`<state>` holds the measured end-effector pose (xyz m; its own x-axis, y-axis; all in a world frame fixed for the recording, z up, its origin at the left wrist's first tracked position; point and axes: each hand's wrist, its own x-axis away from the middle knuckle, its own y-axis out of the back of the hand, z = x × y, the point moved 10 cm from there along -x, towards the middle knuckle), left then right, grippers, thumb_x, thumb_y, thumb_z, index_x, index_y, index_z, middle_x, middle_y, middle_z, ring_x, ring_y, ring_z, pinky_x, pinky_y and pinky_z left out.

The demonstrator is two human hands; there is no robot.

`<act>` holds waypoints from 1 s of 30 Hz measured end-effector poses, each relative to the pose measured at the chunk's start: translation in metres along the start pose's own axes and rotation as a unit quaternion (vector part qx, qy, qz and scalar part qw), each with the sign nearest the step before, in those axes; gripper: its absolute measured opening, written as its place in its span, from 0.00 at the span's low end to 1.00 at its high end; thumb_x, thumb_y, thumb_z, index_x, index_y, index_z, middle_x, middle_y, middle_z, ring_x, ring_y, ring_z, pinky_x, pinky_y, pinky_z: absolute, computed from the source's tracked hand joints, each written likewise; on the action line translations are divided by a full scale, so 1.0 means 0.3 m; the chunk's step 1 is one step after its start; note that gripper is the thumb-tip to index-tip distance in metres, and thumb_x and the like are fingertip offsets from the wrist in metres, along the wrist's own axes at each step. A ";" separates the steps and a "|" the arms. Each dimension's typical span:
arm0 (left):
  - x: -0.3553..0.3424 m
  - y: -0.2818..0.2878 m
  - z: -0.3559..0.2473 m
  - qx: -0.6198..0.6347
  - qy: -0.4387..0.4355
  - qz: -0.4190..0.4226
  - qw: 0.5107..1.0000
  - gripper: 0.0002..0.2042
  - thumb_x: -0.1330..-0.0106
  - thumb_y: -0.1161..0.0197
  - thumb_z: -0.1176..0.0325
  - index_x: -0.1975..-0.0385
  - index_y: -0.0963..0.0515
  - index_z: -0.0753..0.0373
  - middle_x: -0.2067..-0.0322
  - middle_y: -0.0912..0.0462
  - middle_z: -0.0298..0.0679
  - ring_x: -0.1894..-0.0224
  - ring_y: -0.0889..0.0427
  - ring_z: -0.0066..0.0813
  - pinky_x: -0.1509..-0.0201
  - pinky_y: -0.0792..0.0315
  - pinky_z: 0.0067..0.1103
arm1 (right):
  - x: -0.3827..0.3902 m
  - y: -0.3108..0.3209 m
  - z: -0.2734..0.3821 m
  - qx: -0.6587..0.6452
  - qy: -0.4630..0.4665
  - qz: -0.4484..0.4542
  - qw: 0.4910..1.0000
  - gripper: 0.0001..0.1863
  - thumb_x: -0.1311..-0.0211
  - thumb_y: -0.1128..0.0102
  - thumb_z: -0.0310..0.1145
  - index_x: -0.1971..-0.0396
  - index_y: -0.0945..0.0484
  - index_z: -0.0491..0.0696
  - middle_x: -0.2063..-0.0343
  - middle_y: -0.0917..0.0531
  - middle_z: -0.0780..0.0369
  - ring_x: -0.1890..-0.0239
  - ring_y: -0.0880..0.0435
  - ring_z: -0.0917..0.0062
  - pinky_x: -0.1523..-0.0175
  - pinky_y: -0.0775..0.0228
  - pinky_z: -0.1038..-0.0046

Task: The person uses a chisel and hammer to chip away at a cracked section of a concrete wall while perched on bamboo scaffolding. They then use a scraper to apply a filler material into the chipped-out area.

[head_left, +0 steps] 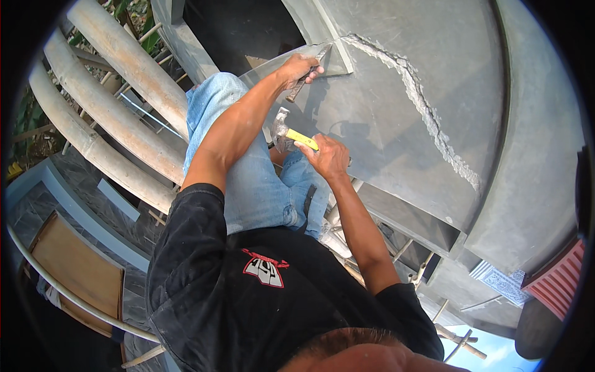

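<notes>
My left hand is closed around a ridged metal chisel. The chisel's far end points at the grey wall, beside the raised corner of the window opening. From that corner a rough, chipped-out groove runs across the wall to the right. Whether the chisel tip touches the wall, I cannot tell. My right hand grips a claw hammer by its yellow handle. The hammer's worn, whitish head is below the chisel's near end and apart from it.
Thick bamboo poles stretch along the left. My legs in blue jeans are close to the wall. A dark window opening lies at the top. A ledge juts out at right, with thinner poles below. A brown panel stands lower left.
</notes>
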<state>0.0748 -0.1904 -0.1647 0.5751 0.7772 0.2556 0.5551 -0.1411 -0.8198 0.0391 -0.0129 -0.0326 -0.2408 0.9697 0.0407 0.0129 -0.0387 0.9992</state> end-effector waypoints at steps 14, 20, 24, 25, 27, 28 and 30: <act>-0.012 0.010 0.004 -0.050 -0.016 -0.019 0.998 0.06 0.35 0.49 0.72 0.68 0.28 0.68 0.71 0.23 0.37 0.80 0.32 0.15 0.84 0.36 0.13 | 0.005 -0.029 0.030 0.013 0.053 0.004 0.999 0.24 0.51 0.35 0.54 0.81 0.26 0.46 0.84 0.22 0.59 0.81 0.22 0.64 0.76 0.31 0.65; -0.008 0.010 0.001 -0.063 -0.013 -0.024 0.998 0.06 0.35 0.49 0.72 0.68 0.27 0.68 0.71 0.23 0.37 0.79 0.32 0.16 0.84 0.36 0.13 | 0.000 -0.014 0.046 0.012 0.073 -0.020 0.997 0.24 0.51 0.35 0.54 0.81 0.26 0.46 0.86 0.23 0.59 0.82 0.23 0.64 0.77 0.32 0.65; -0.002 -0.001 -0.001 -0.059 -0.014 -0.025 0.998 0.06 0.35 0.49 0.72 0.68 0.27 0.67 0.71 0.23 0.37 0.79 0.32 0.16 0.84 0.36 0.13 | 0.002 -0.034 -0.004 0.004 0.004 -0.002 1.000 0.24 0.51 0.35 0.54 0.81 0.26 0.46 0.85 0.23 0.59 0.81 0.22 0.64 0.75 0.32 0.65; -0.002 0.000 -0.002 -0.059 -0.014 -0.025 0.998 0.06 0.35 0.49 0.72 0.68 0.27 0.67 0.71 0.23 0.37 0.79 0.32 0.16 0.84 0.36 0.13 | -0.002 -0.019 0.030 0.014 0.059 -0.016 0.998 0.24 0.51 0.35 0.54 0.81 0.26 0.46 0.85 0.23 0.59 0.81 0.22 0.63 0.76 0.32 0.64; 0.000 0.009 -0.006 -0.060 -0.015 -0.028 0.998 0.06 0.35 0.49 0.72 0.69 0.27 0.67 0.71 0.24 0.37 0.79 0.32 0.16 0.83 0.36 0.13 | -0.003 -0.024 0.010 0.015 0.003 0.003 1.000 0.24 0.52 0.35 0.54 0.81 0.26 0.46 0.84 0.23 0.59 0.80 0.22 0.64 0.74 0.31 0.64; -0.001 0.009 -0.004 -0.060 -0.015 -0.029 0.998 0.06 0.35 0.49 0.72 0.69 0.27 0.67 0.71 0.24 0.37 0.79 0.32 0.16 0.83 0.36 0.13 | -0.001 -0.033 -0.017 0.013 -0.052 0.023 0.998 0.23 0.52 0.34 0.53 0.81 0.26 0.46 0.83 0.22 0.59 0.78 0.21 0.64 0.73 0.31 0.64; -0.004 0.007 -0.002 -0.058 -0.020 -0.029 0.998 0.06 0.35 0.48 0.72 0.68 0.27 0.67 0.72 0.23 0.37 0.80 0.32 0.15 0.84 0.36 0.13 | -0.003 -0.035 -0.004 0.009 -0.005 0.011 1.000 0.23 0.52 0.34 0.53 0.81 0.26 0.46 0.84 0.22 0.59 0.79 0.21 0.64 0.74 0.31 0.64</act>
<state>0.0757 -0.1921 -0.1663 0.5171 0.8096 0.2779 0.6537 -0.1640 -0.7388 0.0382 -0.0136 -0.0432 -0.2303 0.9711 0.0619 0.0351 -0.0553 0.9979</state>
